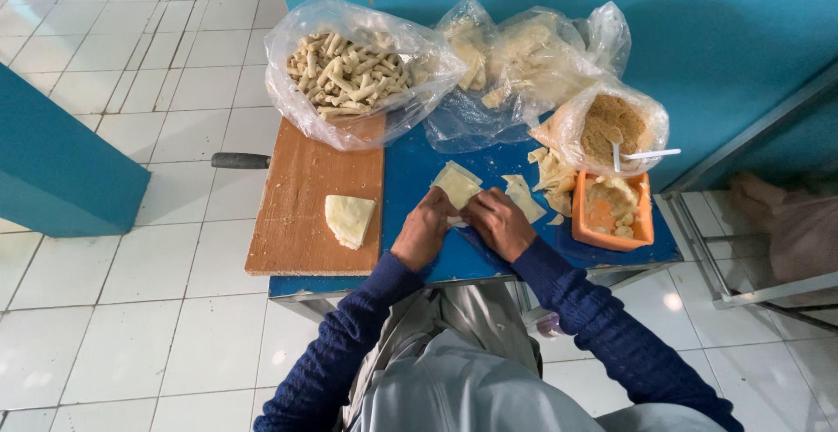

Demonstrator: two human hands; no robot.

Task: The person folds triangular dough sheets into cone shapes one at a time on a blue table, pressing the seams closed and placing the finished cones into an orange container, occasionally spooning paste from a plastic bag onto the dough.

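Pale, limp wrapper sheet [457,185] is being rolled at its six-o'clock edge, left hand [423,231] and right hand [497,221] both pinching it.

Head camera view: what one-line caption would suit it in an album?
Both hands, left and right, fold a pale wrapper on a blue table beside bagged rolls.

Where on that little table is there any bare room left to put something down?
Bare wood on the cutting board around the folded wrapper, and blue tabletop between board and hands. The back and right are crowded with plastic bags and the orange tray.
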